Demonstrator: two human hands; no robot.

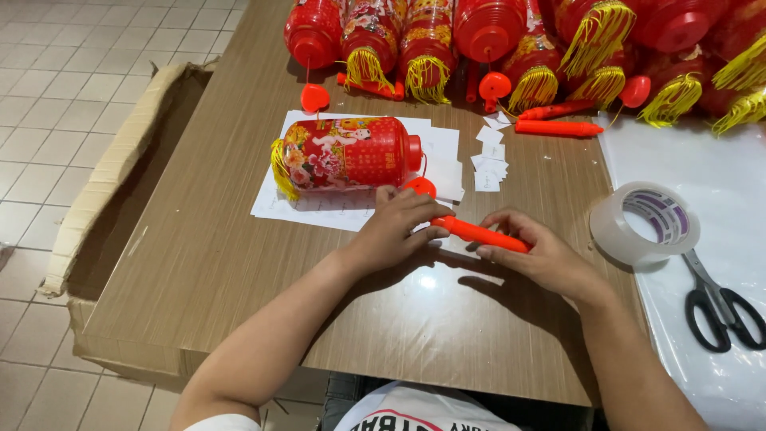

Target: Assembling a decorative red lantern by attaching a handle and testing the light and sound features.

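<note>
Left hand (395, 227) and right hand (535, 255), each grip closed on one end of the orange stick (479, 234), low over the table (239, 263). Best kept level and steady (no twisting). Just behind, red lantern (347, 153) on white paper (319, 209).

**Camera set-up: one head-worn view**

Single view, worn on the person's head. Looks steeply down and forward over the wooden tabletop (239, 263) from its near edge. Close range: both forearms enter from the bottom of frame. Far edge reaches the row of red lanterns (511, 40); tiled floor (56, 96) shows at left. No second view to overlap with.
</note>
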